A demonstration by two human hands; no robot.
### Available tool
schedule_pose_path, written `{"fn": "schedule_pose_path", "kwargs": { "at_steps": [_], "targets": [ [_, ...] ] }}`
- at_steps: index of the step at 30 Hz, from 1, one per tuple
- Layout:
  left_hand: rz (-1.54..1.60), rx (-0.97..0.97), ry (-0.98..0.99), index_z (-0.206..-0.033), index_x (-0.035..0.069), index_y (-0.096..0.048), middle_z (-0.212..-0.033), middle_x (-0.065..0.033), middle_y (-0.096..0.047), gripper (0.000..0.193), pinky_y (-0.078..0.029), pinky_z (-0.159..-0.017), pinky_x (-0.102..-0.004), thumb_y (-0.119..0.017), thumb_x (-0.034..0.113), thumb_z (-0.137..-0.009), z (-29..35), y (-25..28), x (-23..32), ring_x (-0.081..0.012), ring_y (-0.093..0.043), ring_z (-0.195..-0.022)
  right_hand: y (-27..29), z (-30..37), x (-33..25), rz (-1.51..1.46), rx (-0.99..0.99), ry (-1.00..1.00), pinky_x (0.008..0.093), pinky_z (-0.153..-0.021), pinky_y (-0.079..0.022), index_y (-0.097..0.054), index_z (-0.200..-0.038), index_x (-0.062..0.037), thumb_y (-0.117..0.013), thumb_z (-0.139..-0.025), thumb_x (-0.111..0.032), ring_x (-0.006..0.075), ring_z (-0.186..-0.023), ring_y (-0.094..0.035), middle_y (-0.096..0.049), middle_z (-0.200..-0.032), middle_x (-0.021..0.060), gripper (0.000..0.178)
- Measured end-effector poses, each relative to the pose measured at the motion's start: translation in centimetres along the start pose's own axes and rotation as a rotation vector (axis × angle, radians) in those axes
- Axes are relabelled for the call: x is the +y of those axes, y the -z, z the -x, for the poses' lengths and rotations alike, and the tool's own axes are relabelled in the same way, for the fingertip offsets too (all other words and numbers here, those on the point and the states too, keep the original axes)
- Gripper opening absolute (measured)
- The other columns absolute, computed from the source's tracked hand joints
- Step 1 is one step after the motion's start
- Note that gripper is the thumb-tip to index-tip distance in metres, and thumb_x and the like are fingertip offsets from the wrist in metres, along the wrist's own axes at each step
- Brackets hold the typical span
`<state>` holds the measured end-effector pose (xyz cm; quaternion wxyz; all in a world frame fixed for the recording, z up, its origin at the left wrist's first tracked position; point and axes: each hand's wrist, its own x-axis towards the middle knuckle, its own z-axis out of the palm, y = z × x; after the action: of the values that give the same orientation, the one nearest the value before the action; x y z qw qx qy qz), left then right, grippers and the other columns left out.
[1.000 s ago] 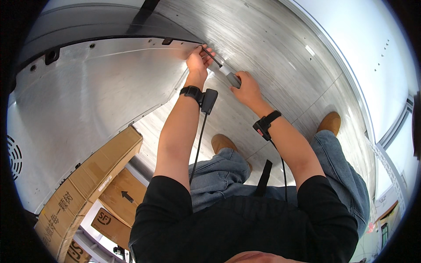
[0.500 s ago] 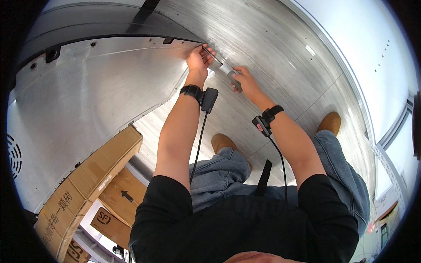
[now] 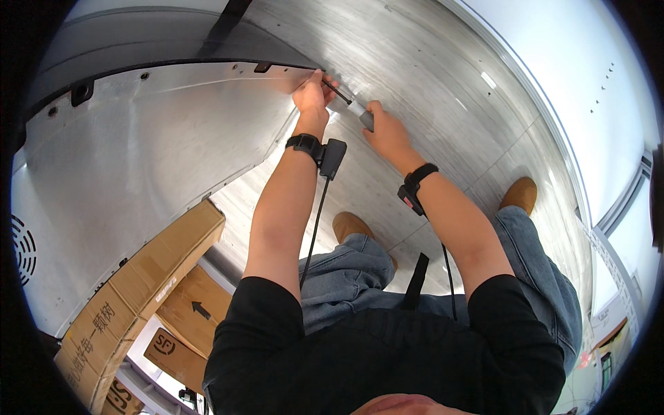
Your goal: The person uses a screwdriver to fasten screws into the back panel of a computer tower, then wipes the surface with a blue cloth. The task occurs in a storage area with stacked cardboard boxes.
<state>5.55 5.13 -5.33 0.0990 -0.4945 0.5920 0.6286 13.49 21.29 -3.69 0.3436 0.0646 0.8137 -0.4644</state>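
A screwdriver with a grey handle [image 3: 367, 121] and a thin dark shaft [image 3: 337, 90] slants up and left to the far right corner of a large silver metal panel [image 3: 173, 131]. My right hand [image 3: 389, 137] is closed around the handle, thumb along its upper side. My left hand [image 3: 311, 98] is at that corner, fingers bent around the screwdriver's tip and the panel's edge. What the left fingertips pinch, and any screw there, is too small or hidden to make out. A dark edge strip [image 3: 187, 64] with holes and a bracket [image 3: 263, 67] runs along the panel's far side.
Cardboard boxes [image 3: 131, 283] stand at the lower left, against the panel's near edge. Light wood-look floor [image 3: 443, 76] spreads beyond my hands. A white wall or cabinet [image 3: 574, 76] rises on the right. Cables [image 3: 315, 235] hang from devices on both wrists.
My right hand has rolled over on the screwdriver handle, its back now turned more upward and its fingers hidden beneath. My left hand stays at the panel's corner.
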Motion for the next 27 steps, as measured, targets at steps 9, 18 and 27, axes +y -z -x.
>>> {"fn": "schedule_pose_path", "kwargs": {
  "at_steps": [9, 18, 27],
  "targets": [
    [-0.001, -0.04, 0.011, -0.093, 0.006, -0.059, -0.08, -0.0043, -0.063, 0.015, -0.049, -0.058, -0.0263, -0.051, 0.018, -0.094, -0.2, 0.2, 0.0, -0.0173, -0.065, -0.071, -3.0, -1.2, 3.5, -0.162, 0.144, 0.064, 0.041, -0.088, -0.045, -0.05, -0.113, -0.0025, -0.071, -0.072, -0.011, 0.0356, -0.103, -0.055, -0.056, -0.109, 0.0212, 0.046],
    [-0.026, -0.227, 0.004, -0.106, -0.001, -0.055, -0.091, -0.0136, -0.062, 0.023, -0.054, -0.067, -0.0307, -0.049, 0.015, -0.091, 1.7, -0.9, 0.0, -0.0257, -0.066, -0.076, -0.6, 1.4, 3.3, -0.428, 0.102, -0.019, 0.0375, -0.085, -0.045, -0.05, -0.107, -0.0033, -0.072, -0.072, -0.007, 0.026, -0.096, -0.057, -0.058, -0.103, 0.0142, 0.041],
    [-0.069, -0.718, -0.029, -0.111, 0.0, -0.052, -0.097, -0.0151, -0.063, 0.022, -0.057, -0.073, -0.0352, -0.047, 0.014, -0.095, 8.3, -12.0, 1.4, -0.0317, -0.067, -0.088, 10.5, 7.3, 7.7, -0.787, 0.202, -0.13, 0.0307, -0.064, -0.047, -0.052, -0.106, -0.0044, -0.069, -0.076, -0.007, 0.0153, -0.081, -0.056, -0.058, -0.095, 0.0059, 0.035]
  ]
}}
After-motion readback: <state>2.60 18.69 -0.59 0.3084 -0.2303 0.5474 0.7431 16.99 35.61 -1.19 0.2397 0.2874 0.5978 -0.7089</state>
